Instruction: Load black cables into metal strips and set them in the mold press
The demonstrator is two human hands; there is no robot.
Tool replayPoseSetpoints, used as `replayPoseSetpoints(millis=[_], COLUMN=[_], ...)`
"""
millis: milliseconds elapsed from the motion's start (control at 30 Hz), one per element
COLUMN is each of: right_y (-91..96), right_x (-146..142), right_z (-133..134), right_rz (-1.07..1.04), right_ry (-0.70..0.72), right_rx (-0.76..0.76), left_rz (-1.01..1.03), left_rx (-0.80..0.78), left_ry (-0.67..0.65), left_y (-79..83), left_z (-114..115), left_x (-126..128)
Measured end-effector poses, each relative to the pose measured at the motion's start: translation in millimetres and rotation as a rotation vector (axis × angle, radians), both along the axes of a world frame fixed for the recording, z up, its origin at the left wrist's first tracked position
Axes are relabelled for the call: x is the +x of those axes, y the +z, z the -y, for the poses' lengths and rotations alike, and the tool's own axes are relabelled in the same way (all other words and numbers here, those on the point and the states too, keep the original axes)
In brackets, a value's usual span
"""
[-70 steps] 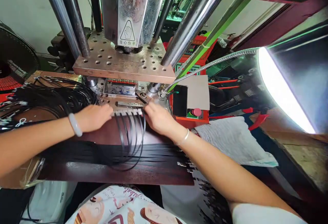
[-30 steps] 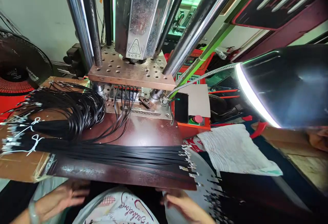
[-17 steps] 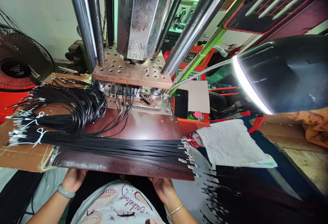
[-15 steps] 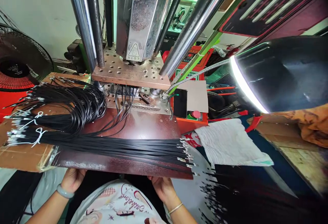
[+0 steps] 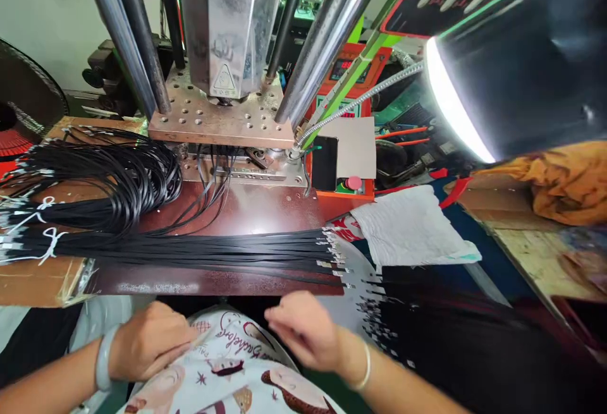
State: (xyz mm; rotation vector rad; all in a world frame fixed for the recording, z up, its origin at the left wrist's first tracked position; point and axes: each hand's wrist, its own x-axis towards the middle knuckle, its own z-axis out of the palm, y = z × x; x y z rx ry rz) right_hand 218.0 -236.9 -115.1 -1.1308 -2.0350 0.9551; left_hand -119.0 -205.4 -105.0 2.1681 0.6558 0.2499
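My left hand (image 5: 150,342) rests against the printed white apron (image 5: 222,363) over my lap, its fingers curled under and mostly hidden. To the right, my right hand (image 5: 303,332) is raised off the apron just below the table edge, with bent fingers slightly apart and nothing visible in them. Above both hands, a long row of flat black cables (image 5: 227,249) lies across the dark red tabletop (image 5: 265,202). A white tie (image 5: 50,243) binds its left part. Neither hand touches the cables.
Behind stands a press with a drilled metal plate (image 5: 218,117), several cables running under it. Coiled black cables (image 5: 137,180) lie at left. On the right are a red button (image 5: 352,182), a phone (image 5: 325,164), a white cloth (image 5: 412,227), a lamp (image 5: 502,79) and more dark cables (image 5: 450,332).
Both hands have come out from under the table's front edge, back toward my body. My left hand is now over the apron. The view has shifted, while the cables lie as before.
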Motion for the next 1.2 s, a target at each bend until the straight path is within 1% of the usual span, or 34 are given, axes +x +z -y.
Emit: replayPoseSetpoints(millis=[33, 67, 100, 133, 167, 200, 233, 267, 300, 333, 367, 433, 500, 567, 600, 667, 700, 800, 833, 867, 900, 933, 967, 1033, 1100, 1133, 1200], right_y=[20.1, 36.4, 48.1, 54.8, 57.1, 55.9, 52.7, 48.5, 44.4, 41.3, 39.3, 39.0, 42.1, 46.9, 49.5, 54.9, 57.6, 65.1, 67.4, 69.6, 71.8, 73.8, 75.7, 78.5, 79.2, 78.8, 77.5], right_x=[7.1, 14.4, 21.6, 28.7, 35.3, 41.3, 46.4, 50.5, 53.9, 56.6, 59.1, 64.7, 72.8, 83.6, 89.8, 102.1, 107.8, 119.7, 121.6, 122.5, 122.4, 121.5, 119.9, 115.5, 110.7, 108.6, 105.4], right_z=[-25.2, -55.7, -89.1, -122.8, -154.3, -181.3, -202.6, -217.5, -226.1, -229.2, -227.8, -216.2, -199.3, -181.4, -172.5, -154.6, -145.5, -118.6, -110.2, -102.2, -94.8, -88.1, -82.1, -72.5, -66.5, -64.7, -62.8], right_rz=[0.108, 0.243, 0.393, 0.531, 0.645, 0.724, 0.783, 0.82, 0.838, 0.844, 0.843, 0.834, 0.829, 0.79, 0.742, 0.6, 0.521, 0.327, 0.281, 0.245, 0.217, 0.198, 0.185, 0.174, 0.169, 0.166, 0.157], right_ry=[-0.001, -0.074, -0.221, -0.342, -0.405, -0.396, -0.35, -0.294, -0.233, -0.181, -0.144, -0.095, -0.081, -0.101, -0.13, -0.233, -0.303, -0.503, -0.561, -0.611, -0.657, -0.698, -0.735, -0.788, -0.795, -0.785, -0.75], right_rx=[0.122, 0.212, 0.271, 0.295, 0.28, 0.26, 0.244, 0.229, 0.225, 0.231, 0.24, 0.249, 0.235, 0.224, 0.231, 0.264, 0.283, 0.303, 0.299, 0.292, 0.288, 0.29, 0.298, 0.319, 0.33, 0.328, 0.322], left_rz=[0.04, 0.059, 0.055, -0.001, -0.095, -0.196, -0.298, -0.382, -0.443, -0.485, -0.511, -0.533, -0.548, -0.604, -0.643, -0.682, -0.658, -0.464, -0.429, -0.431, -0.467, -0.517, -0.56, -0.603, -0.619, -0.634, -0.666], left_rx=[0.133, 0.243, 0.339, 0.418, 0.466, 0.494, 0.507, 0.504, 0.483, 0.452, 0.416, 0.35, 0.321, 0.271, 0.216, 0.066, -0.031, -0.346, -0.443, -0.518, -0.554, -0.541, -0.478, -0.235, 0.037, 0.135, 0.234], left_ry=[-0.08, -0.091, -0.065, -0.018, 0.016, 0.028, 0.017, -0.011, -0.044, -0.069, -0.08, -0.07, -0.046, -0.042, -0.054, -0.086, -0.092, -0.072, -0.063, -0.055, -0.05, -0.052, -0.062, -0.12, -0.19, -0.21, -0.216], left_y=[18.6, 34.6, 47.4, 56.8, 63.0, 66.6, 68.4, 69.0, 69.0, 68.9, 68.8, 69.6, 71.5, 74.6, 76.8, 82.1, 85.2, 93.0, 94.3, 94.7, 94.3, 93.3, 92.1, 90.3, 90.4, 91.2, 93.4], left_z=[-13.0, -28.5, -45.3, -62.1, -77.9, -91.8, -103.5, -112.9, -120.2, -125.6, -129.4, -133.7, -136.3, -140.2, -143.3, -151.5, -155.9, -166.1, -167.6, -168.1, -167.7, -166.3, -164.1, -158.2, -152.1, -149.8, -148.2], left_x=[11.6, 25.7, 41.7, 58.5, 75.2, 90.7, 104.3, 115.4, 123.8, 129.7, 133.5, 137.0, 138.6, 141.0, 142.8, 147.9, 151.0, 161.6, 165.1, 168.3, 170.9, 172.7, 173.7, 173.2, 170.3, 168.3, 164.0])
